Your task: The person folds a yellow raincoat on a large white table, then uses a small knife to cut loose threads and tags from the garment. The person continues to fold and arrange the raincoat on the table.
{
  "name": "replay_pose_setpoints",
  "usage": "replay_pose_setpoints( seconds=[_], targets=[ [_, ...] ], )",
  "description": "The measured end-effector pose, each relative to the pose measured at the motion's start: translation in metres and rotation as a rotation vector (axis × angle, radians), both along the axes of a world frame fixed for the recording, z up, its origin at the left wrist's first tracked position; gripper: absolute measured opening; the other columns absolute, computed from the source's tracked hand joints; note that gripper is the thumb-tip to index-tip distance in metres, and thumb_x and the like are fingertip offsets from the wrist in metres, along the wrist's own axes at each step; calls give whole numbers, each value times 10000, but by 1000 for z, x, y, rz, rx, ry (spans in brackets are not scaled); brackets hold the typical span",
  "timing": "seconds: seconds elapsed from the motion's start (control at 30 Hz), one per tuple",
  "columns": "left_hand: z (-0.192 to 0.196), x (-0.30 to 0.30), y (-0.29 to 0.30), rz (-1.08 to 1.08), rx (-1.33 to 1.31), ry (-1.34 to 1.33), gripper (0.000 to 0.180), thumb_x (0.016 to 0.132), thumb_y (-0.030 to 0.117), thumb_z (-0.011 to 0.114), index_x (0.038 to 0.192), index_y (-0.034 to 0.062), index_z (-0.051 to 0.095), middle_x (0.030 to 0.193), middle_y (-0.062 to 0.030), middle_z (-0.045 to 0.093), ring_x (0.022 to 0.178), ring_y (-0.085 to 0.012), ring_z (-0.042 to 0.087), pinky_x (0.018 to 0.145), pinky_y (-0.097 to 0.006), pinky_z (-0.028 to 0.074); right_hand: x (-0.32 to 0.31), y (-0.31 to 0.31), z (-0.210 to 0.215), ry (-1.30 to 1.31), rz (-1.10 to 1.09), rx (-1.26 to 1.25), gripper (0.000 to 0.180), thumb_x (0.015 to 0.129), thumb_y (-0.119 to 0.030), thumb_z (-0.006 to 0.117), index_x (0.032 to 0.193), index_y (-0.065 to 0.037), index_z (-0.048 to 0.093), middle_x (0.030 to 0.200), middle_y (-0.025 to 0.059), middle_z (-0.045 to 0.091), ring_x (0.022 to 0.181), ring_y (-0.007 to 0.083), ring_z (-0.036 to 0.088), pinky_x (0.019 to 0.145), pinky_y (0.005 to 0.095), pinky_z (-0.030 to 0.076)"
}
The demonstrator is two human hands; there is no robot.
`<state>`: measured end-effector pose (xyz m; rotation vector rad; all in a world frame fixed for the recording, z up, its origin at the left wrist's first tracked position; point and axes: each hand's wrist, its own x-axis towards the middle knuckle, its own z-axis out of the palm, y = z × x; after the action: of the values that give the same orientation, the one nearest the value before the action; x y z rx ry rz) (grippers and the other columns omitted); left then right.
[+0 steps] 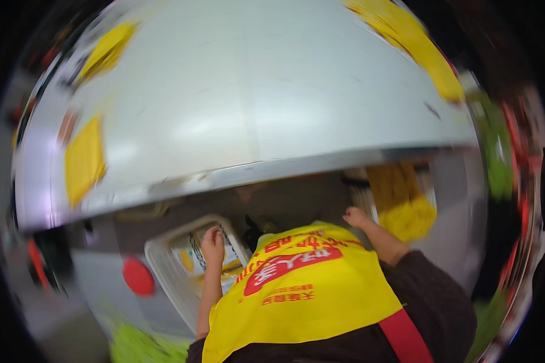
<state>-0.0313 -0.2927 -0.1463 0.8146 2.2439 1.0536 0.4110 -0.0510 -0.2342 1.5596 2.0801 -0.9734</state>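
My left hand [212,244] is over a white plastic bin [167,284] below the table's near edge. Its fingers look curled together, and no object shows in them. Inside the bin lie printed packages [188,260] in white and yellow, blurred. My right hand [356,216] is closed like a fist at the other side of my body, with nothing visible in it. Close to its right, a yellow bundle [409,218] hangs or lies over a pale container; the blur hides which.
A wide pale metal table [242,91] spans the view ahead. Yellow flat pieces lie along its left side [86,160] and far right edge [424,51]. A red round object [138,276] is left of the bin. My yellow apron [303,284] covers my front.
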Motion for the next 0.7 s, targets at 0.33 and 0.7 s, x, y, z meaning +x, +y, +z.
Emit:
replay_pose_setpoints(
  seconds=[0.33, 0.7],
  targets=[
    [97, 217, 266, -747, 346, 381, 225, 842, 75, 572, 1055, 1, 574, 1006, -142, 592, 949, -255, 565, 837, -323, 440, 143, -131, -39, 151, -511, -203, 258, 768, -250, 568, 933, -62, 630, 945, 175, 617, 875, 335, 587, 768, 399, 467],
    [38, 429, 425, -933, 186, 613, 496, 850, 172, 532, 1299, 21, 384, 1375, -179, 255, 1246, -311, 327, 1011, -394, 315, 437, -67, -235, -172, -1146, 76, 286, 755, -185, 576, 1001, -39, 570, 990, 204, 582, 894, 359, 564, 760, 419, 468]
  ],
)
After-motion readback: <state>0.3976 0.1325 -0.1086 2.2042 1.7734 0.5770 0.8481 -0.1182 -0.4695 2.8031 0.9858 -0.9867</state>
